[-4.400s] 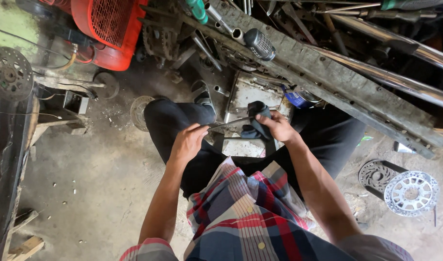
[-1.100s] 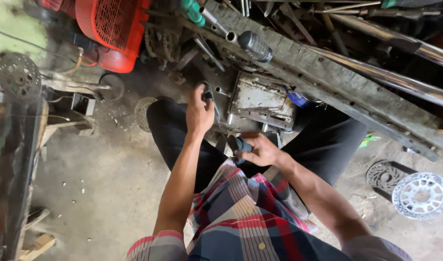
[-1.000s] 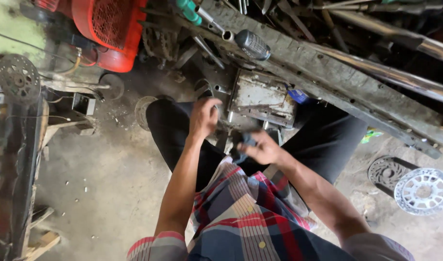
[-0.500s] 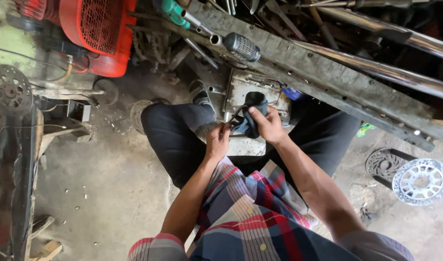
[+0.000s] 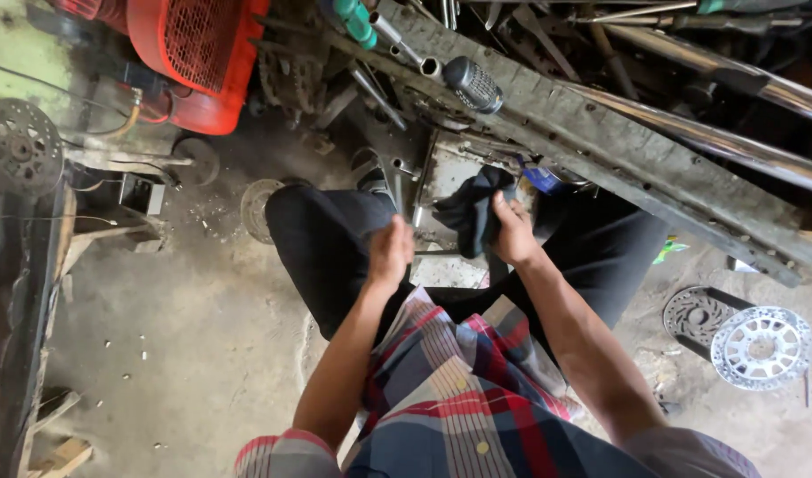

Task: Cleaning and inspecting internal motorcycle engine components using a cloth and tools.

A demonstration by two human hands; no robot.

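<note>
This is a rough repair workshop, most likely for motorcycles or small engines, with work done low over a stained, gritty concrete floor (image 5: 158, 354). Perforated brake discs (image 5: 760, 347) lie on the floor at the right, a toothed sprocket (image 5: 18, 146) sits at the left, and a red machine with a mesh guard (image 5: 198, 53) stands at the top. A long grimy metal beam (image 5: 618, 146), chromed pipes (image 5: 733, 75) and a heap of loose, oily metal parts crowd the far side.
</note>
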